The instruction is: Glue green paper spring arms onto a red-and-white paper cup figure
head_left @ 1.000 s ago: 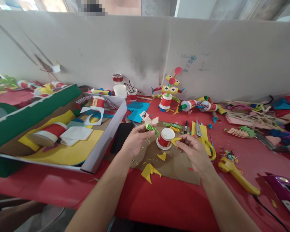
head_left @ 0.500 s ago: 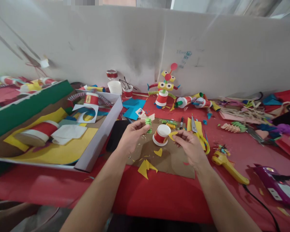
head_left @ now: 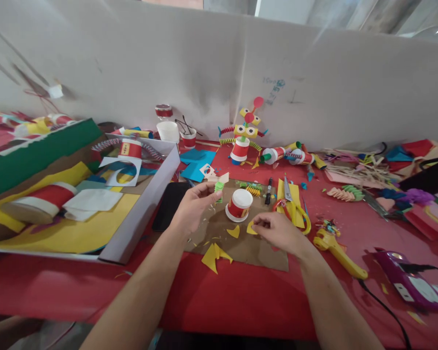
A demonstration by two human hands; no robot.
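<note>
My left hand (head_left: 194,208) pinches a green folded paper spring (head_left: 219,192) upright, left of an upturned red-and-white paper cup (head_left: 238,206). The cup rests on a brown cardboard sheet (head_left: 268,253). Low over the sheet, to the cup's lower right, my right hand (head_left: 280,232) has its fingers closed at a curved yellow paper piece (head_left: 251,227); the fingertips partly hide the grip. A similar yellow cutout (head_left: 234,232) lies just left of it. Behind the cup is a green-and-yellow folded strip (head_left: 251,188).
Yellow scissors (head_left: 295,206) and a black marker (head_left: 269,191) lie at the right. Beyond them are a yellow glue gun (head_left: 339,253) and a purple power strip (head_left: 412,279). A black phone (head_left: 171,206) and an open box (head_left: 142,209) stand left. A paper-cup figure (head_left: 240,148) stands behind.
My right hand has moved down toward the cardboard with the yellow piece, away from the cup's side. My left hand still holds the green spring. The view has shifted slightly.
</note>
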